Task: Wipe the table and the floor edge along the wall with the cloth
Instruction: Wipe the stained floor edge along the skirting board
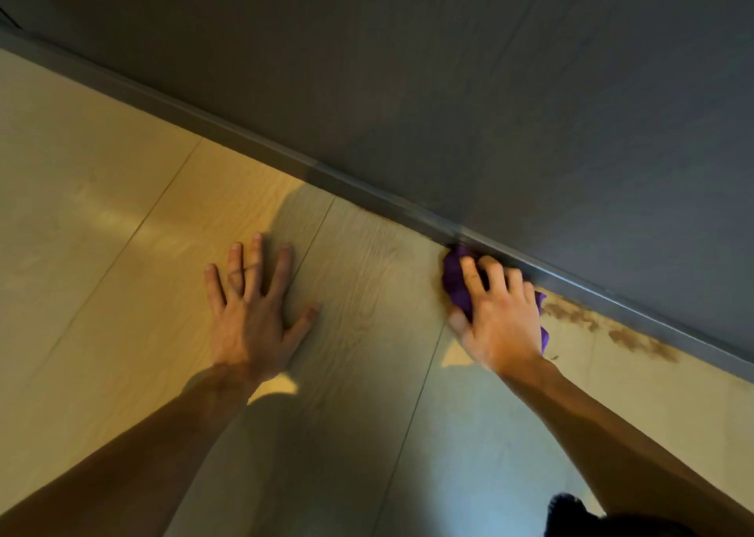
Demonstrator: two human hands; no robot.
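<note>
My right hand (pixel 500 316) presses a bunched purple cloth (pixel 455 281) onto the light wood-grain floor (pixel 367 292), right against the grey baseboard (pixel 367 192). Most of the cloth lies hidden under the palm and fingers; purple shows at the fingertips and behind the hand. The hand looks slightly blurred. My left hand (pixel 255 308) lies flat on the floor to the left, fingers spread, holding nothing. Brown dirt smears (pixel 612 330) run along the floor edge to the right of the cloth.
A dark grey wall (pixel 489 88) fills the upper right and meets the floor along a diagonal line from upper left to lower right. Plank seams cross the floor. A dark shape (pixel 571 512) sits at the bottom right edge.
</note>
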